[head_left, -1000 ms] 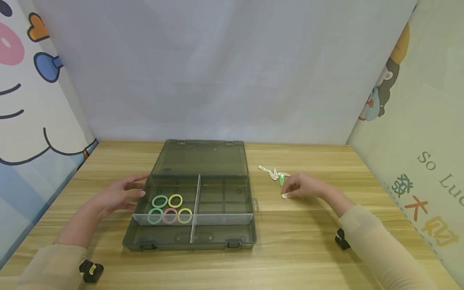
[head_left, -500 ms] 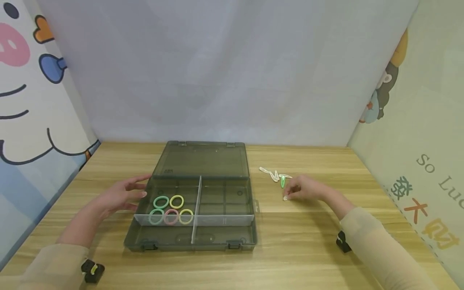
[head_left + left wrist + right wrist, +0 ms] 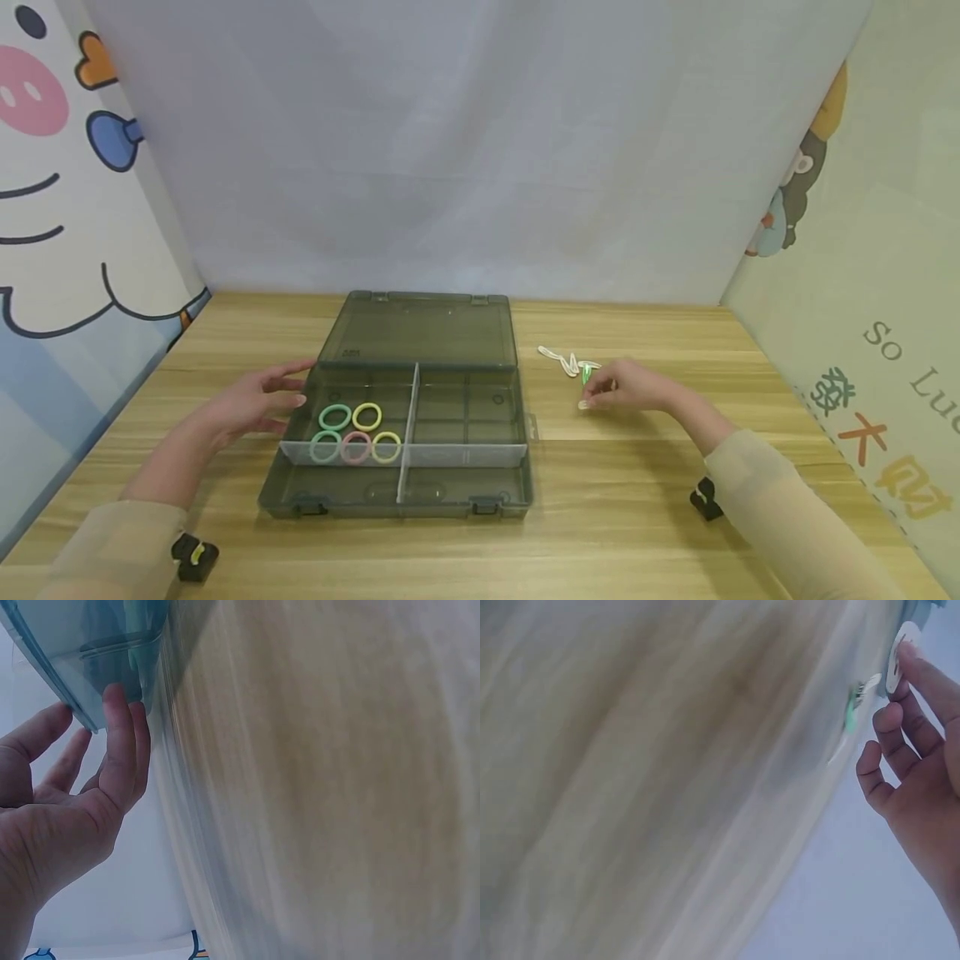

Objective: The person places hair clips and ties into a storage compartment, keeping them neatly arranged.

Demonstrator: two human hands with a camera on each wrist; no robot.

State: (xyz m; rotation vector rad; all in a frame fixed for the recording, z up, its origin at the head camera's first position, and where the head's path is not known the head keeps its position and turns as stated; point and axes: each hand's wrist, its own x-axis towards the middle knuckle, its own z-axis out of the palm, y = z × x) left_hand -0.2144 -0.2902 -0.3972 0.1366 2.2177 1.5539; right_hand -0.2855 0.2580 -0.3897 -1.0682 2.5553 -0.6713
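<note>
White clip (image 3: 893, 673) sits pinched in the right hand (image 3: 628, 387), left hand (image 3: 249, 406) apart.

The left hand (image 3: 71, 817) fills the lower left, palm side showing, its fingers spread and slightly bent, reaching up to the corner of a translucent blue-green box (image 3: 90, 664). One fingertip overlaps the side of the box; another meets its edge, though how firmly they press is hard to tell. The wood-grained table (image 3: 322, 780), blurred, takes up the right, a shadow beside the box. Behind the hand is a pale backdrop (image 3: 127, 900), with bits of blue print (image 3: 40, 955) at the bottom.
</note>
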